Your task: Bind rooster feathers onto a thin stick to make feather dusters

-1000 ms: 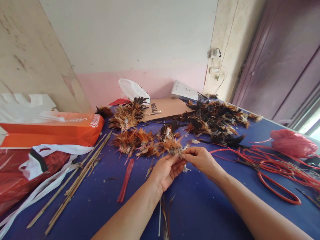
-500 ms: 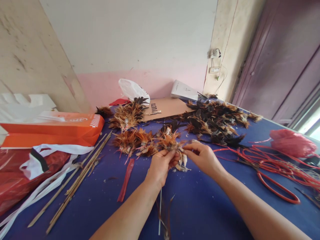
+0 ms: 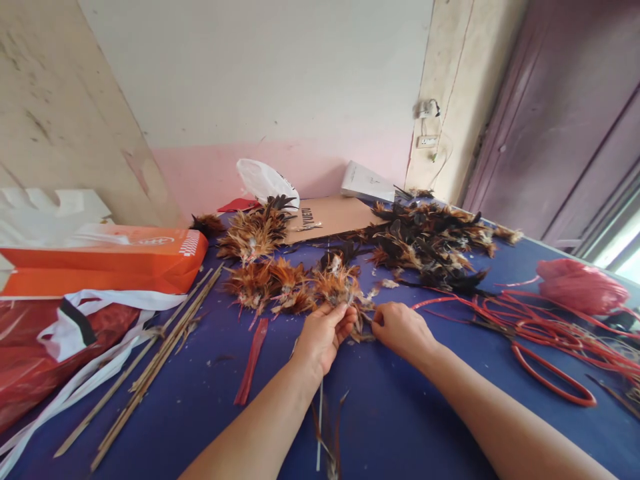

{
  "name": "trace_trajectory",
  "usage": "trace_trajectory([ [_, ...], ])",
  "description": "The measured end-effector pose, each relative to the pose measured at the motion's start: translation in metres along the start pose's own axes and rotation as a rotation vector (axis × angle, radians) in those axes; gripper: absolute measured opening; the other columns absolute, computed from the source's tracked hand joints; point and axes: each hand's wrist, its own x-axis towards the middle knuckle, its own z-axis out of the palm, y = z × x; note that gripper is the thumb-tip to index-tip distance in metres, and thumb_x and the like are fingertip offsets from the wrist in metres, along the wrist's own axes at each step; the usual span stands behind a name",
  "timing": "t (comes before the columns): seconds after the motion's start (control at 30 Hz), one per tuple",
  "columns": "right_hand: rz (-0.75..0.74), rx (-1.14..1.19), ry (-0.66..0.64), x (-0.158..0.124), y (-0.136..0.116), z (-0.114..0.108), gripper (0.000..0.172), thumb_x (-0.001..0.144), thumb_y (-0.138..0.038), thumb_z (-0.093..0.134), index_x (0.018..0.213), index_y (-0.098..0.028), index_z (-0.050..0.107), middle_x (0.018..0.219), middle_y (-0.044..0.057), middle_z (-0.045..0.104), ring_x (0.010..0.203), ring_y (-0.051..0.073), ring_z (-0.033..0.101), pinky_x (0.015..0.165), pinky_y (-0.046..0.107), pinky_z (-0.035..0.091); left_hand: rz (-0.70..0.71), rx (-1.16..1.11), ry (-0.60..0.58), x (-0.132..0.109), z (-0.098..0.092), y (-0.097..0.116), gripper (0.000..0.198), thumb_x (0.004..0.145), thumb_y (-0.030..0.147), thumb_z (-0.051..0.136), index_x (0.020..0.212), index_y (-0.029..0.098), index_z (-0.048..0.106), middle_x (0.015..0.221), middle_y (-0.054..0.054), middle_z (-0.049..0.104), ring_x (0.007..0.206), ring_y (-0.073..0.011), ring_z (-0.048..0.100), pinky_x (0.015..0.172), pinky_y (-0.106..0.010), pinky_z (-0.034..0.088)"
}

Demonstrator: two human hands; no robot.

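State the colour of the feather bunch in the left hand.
The feather bunch is mostly orange-brown, greyish at its base; best seen in the head view.

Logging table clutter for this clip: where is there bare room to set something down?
Mostly bare blue tabletop lies between the left forearm and right forearm, right of the loose feathers; between the sticks and the red strip; and between the right forearm and the scissors. It is crowded along the far side with feather bunches, and at right with tangled red string.

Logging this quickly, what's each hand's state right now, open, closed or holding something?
Left hand: closed, pinching a bunch of brown feathers.
Right hand: curled closed; whether it holds anything cannot be told.
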Motion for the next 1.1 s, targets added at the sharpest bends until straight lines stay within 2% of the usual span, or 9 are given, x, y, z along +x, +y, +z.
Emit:
trace_trajectory([
  [0.17, 0.084, 0.352, -0.076, 0.011, 0.017, -0.004, 0.013, 0.062, -0.024, 0.054, 0.053, -0.016, 0.06, 0.049, 0.0, 0.053, 0.049, 0.011, 0.046, 0.048, 0.022, 0.029, -0.028, -0.025, 0.014, 0.001, 0.0, 0.0, 0.004, 0.074, 0.009, 0.058, 0.072, 0.008, 0.061, 0.07, -0.007, 0.066, 0.057, -0.0088, 0.061, 0.049, -0.015, 0.049],
  [0.3, 0.198, 0.902, -0.185, 0.015, 0.021, -0.011, 0.023, 0.065, -0.036, 0.057, 0.056, -0.015, 0.054, 0.041, -0.006, 0.038, 0.038, 0.005, 0.028, 0.04, 0.02, 0.021, -0.048, -0.027, 0.013, 0.0, 0.0, 0.001, 0.005, 0.075, 0.009, 0.056, 0.074, 0.008, 0.062, 0.069, -0.008, 0.066, 0.057, -0.0093, 0.062, 0.05, -0.016, 0.05],
  [0.4, 0.161, 1.278, -0.312, 0.014, 0.017, -0.011, 0.026, 0.065, -0.038, 0.061, 0.058, -0.016, 0.048, 0.043, -0.008, 0.035, 0.038, 0.003, 0.023, 0.039, 0.019, 0.017, -0.087, -0.01, -0.015, -0.002, 0.001, 0.0, 0.007, 0.075, 0.01, 0.056, 0.076, 0.007, 0.062, 0.073, -0.01, 0.067, 0.059, -0.0107, 0.063, 0.05, -0.017, 0.05],
  [0.47, 0.123, 1.385, -0.356, 0.011, 0.011, -0.009, 0.027, 0.064, -0.037, 0.063, 0.06, -0.016, 0.048, 0.043, -0.009, 0.033, 0.038, 0.003, 0.023, 0.039, 0.019, 0.017, -0.113, -0.003, -0.045, -0.003, 0.002, -0.001, 0.008, 0.075, 0.011, 0.056, 0.078, 0.007, 0.062, 0.076, -0.011, 0.067, 0.061, -0.0121, 0.063, 0.05, -0.017, 0.05],
  [0.53, 0.103, 1.381, -0.34, 0.008, 0.005, -0.006, 0.025, 0.065, -0.036, 0.063, 0.061, -0.015, 0.05, 0.043, -0.009, 0.035, 0.038, 0.003, 0.025, 0.039, 0.018, 0.018, -0.135, -0.004, -0.064, -0.005, 0.004, -0.002, 0.008, 0.075, 0.01, 0.056, 0.079, 0.007, 0.063, 0.074, -0.011, 0.067, 0.061, -0.0129, 0.063, 0.05, -0.018, 0.05],
  [0.67, 0.088, 1.216, -0.212, 0.005, -0.006, -0.001, 0.019, 0.066, -0.031, 0.061, 0.066, -0.013, 0.056, 0.05, -0.005, 0.047, 0.041, 0.003, 0.033, 0.041, 0.018, 0.025, -0.151, 0.005, -0.057, -0.007, 0.007, -0.003, 0.009, 0.073, 0.006, 0.056, 0.078, 0.008, 0.063, 0.067, -0.009, 0.066, 0.061, -0.0128, 0.063, 0.05, -0.018, 0.049],
  [0.83, 0.01, 1.009, -0.079, 0.005, -0.009, 0.004, 0.011, 0.067, -0.025, 0.056, 0.068, -0.014, 0.059, 0.062, -0.001, 0.058, 0.056, 0.009, 0.049, 0.056, 0.021, 0.04, -0.134, 0.019, -0.064, -0.006, 0.006, -0.007, 0.008, 0.072, 0.008, 0.058, 0.078, 0.008, 0.063, 0.066, -0.008, 0.065, 0.059, -0.0114, 0.062, 0.051, -0.018, 0.049],
  [1.1, -0.17, 0.685, 0.141, -0.001, -0.011, 0.002, 0.011, 0.07, -0.022, 0.053, 0.071, -0.017, 0.063, 0.071, 0.001, 0.057, 0.061, 0.011, 0.05, 0.056, 0.022, 0.04, -0.039, 0.017, -0.052, -0.006, 0.005, -0.008, 0.004, 0.067, 0.012, 0.064, 0.067, 0.009, 0.062, 0.055, -0.003, 0.06, 0.049, -0.0075, 0.055, 0.048, -0.016, 0.046],
])
